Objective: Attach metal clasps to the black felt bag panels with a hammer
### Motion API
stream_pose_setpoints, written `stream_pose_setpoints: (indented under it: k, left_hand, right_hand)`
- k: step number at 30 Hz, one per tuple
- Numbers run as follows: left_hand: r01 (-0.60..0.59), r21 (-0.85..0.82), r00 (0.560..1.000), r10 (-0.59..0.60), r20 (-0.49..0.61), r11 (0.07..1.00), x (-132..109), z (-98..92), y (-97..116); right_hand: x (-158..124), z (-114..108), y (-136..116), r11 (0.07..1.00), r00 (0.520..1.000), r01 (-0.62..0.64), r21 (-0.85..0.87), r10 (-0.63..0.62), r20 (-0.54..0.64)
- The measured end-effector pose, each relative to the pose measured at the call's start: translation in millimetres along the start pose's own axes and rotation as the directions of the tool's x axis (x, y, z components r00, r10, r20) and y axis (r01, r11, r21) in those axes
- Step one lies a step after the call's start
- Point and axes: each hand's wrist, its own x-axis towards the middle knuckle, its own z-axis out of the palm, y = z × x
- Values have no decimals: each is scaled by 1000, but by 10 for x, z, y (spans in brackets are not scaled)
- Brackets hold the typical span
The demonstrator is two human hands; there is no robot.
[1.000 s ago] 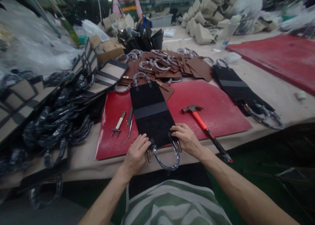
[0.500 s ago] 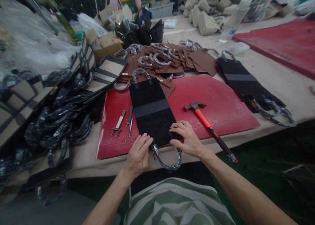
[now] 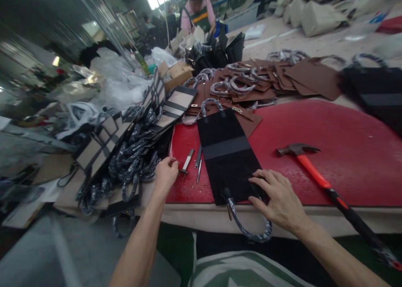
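Note:
A flat black bag panel [image 3: 230, 165] lies on the red board, with a plastic-wrapped handle at its far end and another wrapped handle [image 3: 251, 234] at its near end. My right hand [image 3: 279, 197] rests over the panel's near right corner, its fingers spread. Left of the panel, my left hand [image 3: 166, 176] is curled with thumb and forefinger close together; whatever it may hold is hidden. Just beside its fingertips lies a pronged metal tool [image 3: 187, 160]. Two slim metal tools [image 3: 199, 165] sit between that tool and the panel.
An orange-and-black claw hammer [image 3: 320, 176] lies on the red board [image 3: 345, 128], its handle past the edge. Piled left are black panels with wrapped handles [image 3: 125, 157]; behind lie brown panels [image 3: 266, 84]. More black panels [image 3: 377, 86] sit right. A person [image 3: 201, 17] is beyond.
My left hand has left the panel's near left corner and moved left beside the pronged tool. My right hand stays at the panel's right corner. The view has turned left.

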Motion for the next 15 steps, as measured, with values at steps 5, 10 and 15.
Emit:
stream_pose_setpoints:
  k: [5, 10, 15]
  left_hand:
    - [-22, 101, 990, 8, 141, 995, 92, 37, 91]
    - [-87, 201, 982, 50, 180, 976, 78, 139, 340]
    - [-203, 278, 969, 152, 197, 939, 124, 259, 593]
  right_hand:
    - [3, 38, 14, 1000, 999, -5, -19, 4, -33]
    - [10, 33, 1, 1000, 999, -21, -21, 21, -33]
    - [5, 27, -4, 1000, 999, -28, -8, 27, -23]
